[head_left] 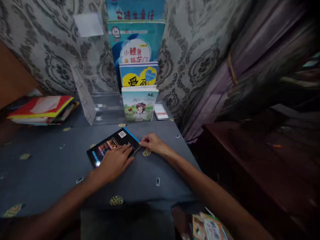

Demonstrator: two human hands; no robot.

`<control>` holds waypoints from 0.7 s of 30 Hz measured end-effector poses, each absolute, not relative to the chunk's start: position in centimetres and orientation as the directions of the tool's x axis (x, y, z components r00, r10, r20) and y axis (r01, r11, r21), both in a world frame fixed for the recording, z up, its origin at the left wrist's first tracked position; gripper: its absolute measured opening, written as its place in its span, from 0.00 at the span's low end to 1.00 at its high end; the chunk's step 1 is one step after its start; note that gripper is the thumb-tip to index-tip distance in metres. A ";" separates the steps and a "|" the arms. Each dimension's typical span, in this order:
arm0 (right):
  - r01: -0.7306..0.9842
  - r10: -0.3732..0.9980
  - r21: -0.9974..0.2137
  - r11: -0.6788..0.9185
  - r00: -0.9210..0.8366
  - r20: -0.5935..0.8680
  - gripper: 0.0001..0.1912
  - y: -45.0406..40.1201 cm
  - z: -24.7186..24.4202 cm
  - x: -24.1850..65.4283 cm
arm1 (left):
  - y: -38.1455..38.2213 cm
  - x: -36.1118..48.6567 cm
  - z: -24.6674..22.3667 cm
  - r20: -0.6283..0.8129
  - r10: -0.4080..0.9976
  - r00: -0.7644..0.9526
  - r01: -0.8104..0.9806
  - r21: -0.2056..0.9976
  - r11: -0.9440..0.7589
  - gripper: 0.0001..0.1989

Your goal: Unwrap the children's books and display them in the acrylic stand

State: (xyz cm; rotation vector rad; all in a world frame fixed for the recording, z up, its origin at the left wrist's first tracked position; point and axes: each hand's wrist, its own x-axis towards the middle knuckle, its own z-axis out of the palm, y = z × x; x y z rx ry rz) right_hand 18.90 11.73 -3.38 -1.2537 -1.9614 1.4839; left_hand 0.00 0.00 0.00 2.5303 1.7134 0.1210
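I am touching a glossy black, rectangular book (118,137) with a blue edge strip (131,134); it is lying flat, slanting across the blue-grey patterned tablecloth (145,173), white barcode (122,134) and colourful pictures (112,143) facing up.

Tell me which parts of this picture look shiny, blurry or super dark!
Head view: a white glare spot shines on the glossy black rectangular book by the bare left hand; head view, right side: the long purple fabric curtain looks smeary and blurred; head view, lower right: the dark reddish-brown furniture sinks into shadow.
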 end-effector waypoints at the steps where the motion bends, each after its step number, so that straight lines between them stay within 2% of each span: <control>1: 0.453 0.836 -0.891 0.038 -0.503 -0.220 0.12 12.4 -3.2 18.8 | -0.2 -0.3 -0.1 0.036 0.928 0.371 0.919 0.130 -0.372 0.22; 9: 0.563 0.913 -0.826 0.015 -0.345 -0.218 0.12 17.2 -2.5 16.9 | -1.7 -2.8 -1.2 0.080 0.904 0.420 0.885 0.185 -0.427 0.25; 14: 0.590 0.928 -0.807 0.013 -0.307 -0.210 0.13 18.4 -2.7 15.9 | -2.0 -3.8 -2.3 0.060 0.868 0.493 0.857 0.138 -0.496 0.30; 21: 0.595 0.948 -0.803 0.003 -0.257 -0.187 0.10 19.0 -3.4 15.4 | -1.1 -4.1 -2.8 0.084 0.834 0.545 0.837 0.016 -0.548 0.26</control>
